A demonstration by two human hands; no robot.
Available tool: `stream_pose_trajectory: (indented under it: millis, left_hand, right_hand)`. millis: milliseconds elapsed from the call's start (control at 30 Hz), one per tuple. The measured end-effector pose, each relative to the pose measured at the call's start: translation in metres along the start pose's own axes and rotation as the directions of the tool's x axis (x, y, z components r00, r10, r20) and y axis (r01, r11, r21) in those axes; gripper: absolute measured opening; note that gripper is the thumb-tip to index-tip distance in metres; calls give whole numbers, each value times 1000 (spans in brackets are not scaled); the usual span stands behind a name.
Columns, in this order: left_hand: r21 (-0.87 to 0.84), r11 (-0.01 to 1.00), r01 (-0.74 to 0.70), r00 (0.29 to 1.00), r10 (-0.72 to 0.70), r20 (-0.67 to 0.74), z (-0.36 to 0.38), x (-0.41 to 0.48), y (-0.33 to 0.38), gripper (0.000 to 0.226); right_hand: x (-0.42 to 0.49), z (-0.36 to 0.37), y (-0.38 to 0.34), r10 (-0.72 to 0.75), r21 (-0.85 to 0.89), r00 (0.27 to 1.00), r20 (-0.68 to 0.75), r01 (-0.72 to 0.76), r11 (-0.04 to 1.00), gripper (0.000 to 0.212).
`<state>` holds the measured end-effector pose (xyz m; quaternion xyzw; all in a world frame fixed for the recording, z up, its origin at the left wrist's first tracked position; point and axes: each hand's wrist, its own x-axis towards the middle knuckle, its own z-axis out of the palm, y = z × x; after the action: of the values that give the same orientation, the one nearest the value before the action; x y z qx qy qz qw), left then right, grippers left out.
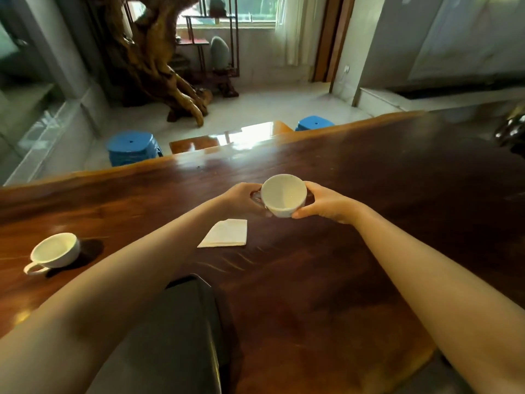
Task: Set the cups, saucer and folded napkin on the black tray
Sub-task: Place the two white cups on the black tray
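Head view: both hands lift 1 white glazed ceramic cup (283,195) above the dark polished wooden desk (355,251) — the left hand (241,199) has its grip closed at the handle side, the right hand (324,203) pinches the opposite wall. A second white handled cup (55,251) rests far left, a folded white paper napkin (224,234) lies just below the raised cup, and the black tray (181,322) sits nearest the person. The cup looks rigid, slick and breakable — best carried by its handle with a supporting hand; the napkin is light and limp.
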<state>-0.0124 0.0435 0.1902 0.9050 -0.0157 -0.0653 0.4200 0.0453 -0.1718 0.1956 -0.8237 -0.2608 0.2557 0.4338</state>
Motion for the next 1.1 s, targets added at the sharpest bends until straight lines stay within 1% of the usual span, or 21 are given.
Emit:
stream_pose_trajectory:
  millis: [67, 167, 333, 400, 467, 533, 633, 733, 900, 1000, 1100]
  left_hand:
    - [-21, 1000, -9, 999, 8, -50, -17, -11, 2, 51]
    - [-69, 998, 12, 994, -20, -110, -39, -33, 3, 53]
    - [-87, 994, 71, 969, -90, -231, -75, -82, -8, 57]
    - [-92, 992, 84, 958, -106, -266, -90, -103, -15, 55]
    - [-112, 989, 100, 945, -130, -300, -103, -126, -26, 51]
    - [-158, 978, 136, 924, -183, -336, -114, -145, -41, 52]
    - [-216, 960, 180, 887, -254, -387, -129, -177, -70, 51]
    - [-298, 931, 209, 859, -321, -398, -142, -209, -103, 52]
    - [-295, 895, 333, 792, -436, -428, -161, -251, -161, 59]
    - [-294, 888, 354, 776, -454, -438, -169, -273, -200, 62]
    - [-333, 863, 380, 760, -497, -419, -168, -292, -242, 64]
  right_hand:
    - [5, 2, -16, -47, 2, 999, -10, 47, 999, 64]
    - [15, 9, -38, -111, -4, 994, 3, 111, 994, 66]
    - [39, 37, -77, -220, -33, 971, 96, 224, 974, 68]
    - [47, 55, -94, -266, -41, 954, 140, 274, 961, 71]
    - [57, 78, -110, -298, -22, 937, 182, 306, 952, 70]
    - [67, 102, -123, -316, 8, 921, 227, 323, 947, 70]
    - [83, 143, -142, -318, 53, 895, 312, 318, 947, 72]
    - [100, 187, -158, -318, 49, 866, 385, 325, 945, 73]
    - [126, 263, -176, -287, 33, 837, 466, 308, 951, 74]
    - [141, 310, -181, -248, -9, 837, 487, 289, 957, 80]
    - [153, 357, -178, -197, -46, 838, 508, 255, 966, 82]
